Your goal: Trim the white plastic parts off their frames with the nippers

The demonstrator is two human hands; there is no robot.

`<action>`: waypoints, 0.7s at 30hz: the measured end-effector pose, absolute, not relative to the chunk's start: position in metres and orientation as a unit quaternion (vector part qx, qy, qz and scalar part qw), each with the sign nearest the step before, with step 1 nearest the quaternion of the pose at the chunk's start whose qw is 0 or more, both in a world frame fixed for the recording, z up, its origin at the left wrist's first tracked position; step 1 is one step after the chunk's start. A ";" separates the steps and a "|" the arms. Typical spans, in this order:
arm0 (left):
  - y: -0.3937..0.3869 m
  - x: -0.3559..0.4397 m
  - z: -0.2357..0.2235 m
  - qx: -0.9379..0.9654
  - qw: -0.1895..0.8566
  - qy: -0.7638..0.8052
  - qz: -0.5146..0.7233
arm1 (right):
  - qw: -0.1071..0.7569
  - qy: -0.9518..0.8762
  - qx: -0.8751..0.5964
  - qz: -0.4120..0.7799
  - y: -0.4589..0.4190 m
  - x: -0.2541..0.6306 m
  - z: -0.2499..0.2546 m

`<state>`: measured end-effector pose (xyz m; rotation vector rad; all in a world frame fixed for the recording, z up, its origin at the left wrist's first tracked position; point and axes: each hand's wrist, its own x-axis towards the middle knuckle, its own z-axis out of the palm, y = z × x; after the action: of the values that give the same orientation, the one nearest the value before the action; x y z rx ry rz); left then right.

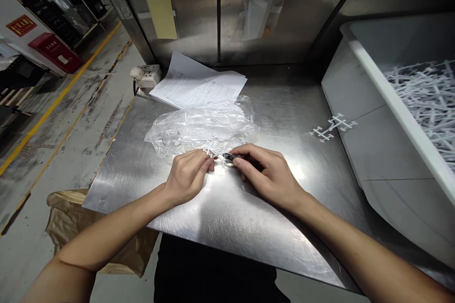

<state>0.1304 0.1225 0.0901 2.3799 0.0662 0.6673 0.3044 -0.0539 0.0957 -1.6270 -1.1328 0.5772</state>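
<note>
Head view, white sprue (pixel 209 151), bag (pixel 202 128) beyond, bin (pixel 387 151) right

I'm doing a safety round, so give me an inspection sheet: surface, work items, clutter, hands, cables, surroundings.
Surface: shiny metal table.
Work items: white branched piece, small dark tool; loose branched piece by the bin of white pieces.
Clutter: clear plastic bag, printed papers.
Hands: left hand holds the white branched piece; right hand holds the small dark tool.
Cables: dark cable below the plug.
Surroundings: brown bag, red box, shelves.
</note>
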 end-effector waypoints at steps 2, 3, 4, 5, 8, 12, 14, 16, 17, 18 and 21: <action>0.123 0.130 0.089 0.909 0.333 0.030 0.249 | 0.515 -0.464 -0.676 0.250 -0.053 0.304 0.095; 0.123 0.129 0.088 0.910 0.333 0.034 0.245 | 0.516 -0.459 -0.677 0.256 -0.053 0.304 0.095; 0.123 0.129 0.088 0.911 0.332 0.038 0.239 | 0.518 -0.453 -0.677 0.262 -0.052 0.304 0.095; 0.123 0.129 0.087 0.914 0.330 0.043 0.234 | 0.519 -0.447 -0.677 0.270 -0.052 0.303 0.096; 0.123 0.130 0.088 0.920 0.317 0.058 0.221 | 0.521 -0.424 -0.680 0.294 -0.052 0.302 0.097; 0.121 0.131 0.090 0.927 0.295 0.069 0.220 | 0.522 -0.400 -0.684 0.317 -0.051 0.302 0.100; 0.121 0.132 0.091 0.928 0.294 0.066 0.217 | 0.525 -0.395 -0.682 0.320 -0.051 0.302 0.101; 0.122 0.132 0.090 0.928 0.299 0.059 0.213 | 0.532 -0.394 -0.680 0.317 -0.051 0.302 0.102; 0.122 0.132 0.090 0.928 0.302 0.053 0.212 | 0.535 -0.395 -0.678 0.312 -0.051 0.302 0.102; 0.122 0.132 0.090 0.928 0.303 0.047 0.211 | 0.538 -0.396 -0.677 0.307 -0.051 0.303 0.102; 0.122 0.131 0.090 0.931 0.297 0.030 0.208 | 0.544 -0.402 -0.676 0.292 -0.051 0.303 0.100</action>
<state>0.1314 0.1222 0.0895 2.4764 0.0807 0.5534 0.3030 -0.0513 0.0999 -1.6046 -0.9527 0.6920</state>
